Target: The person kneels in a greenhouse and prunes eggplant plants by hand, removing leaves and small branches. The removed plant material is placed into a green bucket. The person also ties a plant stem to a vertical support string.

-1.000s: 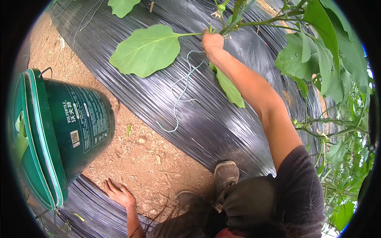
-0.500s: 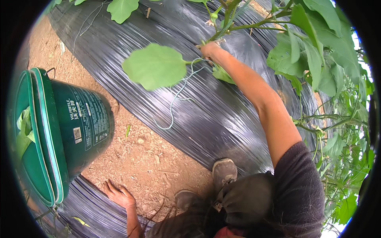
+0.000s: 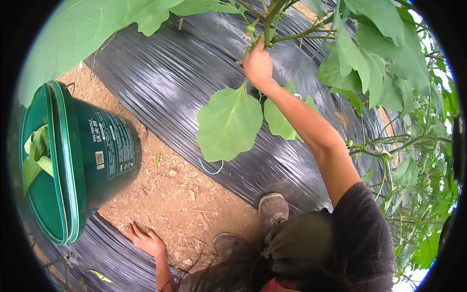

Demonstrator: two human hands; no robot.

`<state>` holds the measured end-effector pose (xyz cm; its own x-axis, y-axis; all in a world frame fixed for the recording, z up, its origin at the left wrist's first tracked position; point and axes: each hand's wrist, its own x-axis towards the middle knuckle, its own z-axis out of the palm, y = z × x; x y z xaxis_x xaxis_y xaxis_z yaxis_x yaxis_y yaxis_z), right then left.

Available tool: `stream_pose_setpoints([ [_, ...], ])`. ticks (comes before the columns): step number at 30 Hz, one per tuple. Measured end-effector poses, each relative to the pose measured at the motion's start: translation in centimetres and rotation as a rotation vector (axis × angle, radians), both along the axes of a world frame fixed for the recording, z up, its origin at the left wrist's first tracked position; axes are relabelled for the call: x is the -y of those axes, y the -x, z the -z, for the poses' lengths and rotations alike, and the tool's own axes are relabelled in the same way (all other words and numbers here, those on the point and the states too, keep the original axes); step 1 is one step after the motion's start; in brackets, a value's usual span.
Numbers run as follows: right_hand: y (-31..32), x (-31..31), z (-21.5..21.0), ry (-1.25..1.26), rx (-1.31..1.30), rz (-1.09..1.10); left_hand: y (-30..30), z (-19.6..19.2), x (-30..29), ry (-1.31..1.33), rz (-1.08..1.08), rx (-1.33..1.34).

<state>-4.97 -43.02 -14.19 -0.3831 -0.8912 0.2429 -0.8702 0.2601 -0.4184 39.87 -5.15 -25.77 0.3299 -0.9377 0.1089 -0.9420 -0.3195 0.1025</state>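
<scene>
My right hand (image 3: 259,64) reaches forward to the stem (image 3: 270,24) of a broad-leaved plant that looks like eggplant. Its fingers are closed, with the thumb or a finger up against the stem by a small flower bud (image 3: 250,30). A large green leaf (image 3: 229,124) hangs under the hand, its stalk running up into the fingers. Another leaf (image 3: 278,117) hangs behind the wrist. Part of a thin pale-blue string (image 3: 212,171) shows below the leaf. At the lower left my left hand (image 3: 147,241) rests on the soil beside the plastic film, fingers spread and holding nothing.
A green bucket (image 3: 104,146) lies tilted at the left, with leaves (image 3: 39,155) at its mouth. Black plastic film (image 3: 165,82) covers the beds on both sides of the bare soil path (image 3: 170,204). My shoe (image 3: 273,208) stands at the film's edge. Dense foliage (image 3: 413,185) fills the right.
My right hand has moved a little up along the stem. The large leaf under it has swung rightward and down, covering much of the string. Another big leaf has entered at upper left.
</scene>
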Motion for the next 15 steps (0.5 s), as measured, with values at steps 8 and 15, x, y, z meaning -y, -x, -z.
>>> stream_pose_setpoints([
  [8, 1.6, 2.9, 2.7, 0.015, -0.021, 0.053, -0.2, 0.4, 0.0, 0.006, 0.008, 0.006],
  [15, 3.1, -0.3, 7.4, -0.36, -0.283, -0.156, 0.2, -0.1, 0.1, 0.005, 0.003, -0.035],
])
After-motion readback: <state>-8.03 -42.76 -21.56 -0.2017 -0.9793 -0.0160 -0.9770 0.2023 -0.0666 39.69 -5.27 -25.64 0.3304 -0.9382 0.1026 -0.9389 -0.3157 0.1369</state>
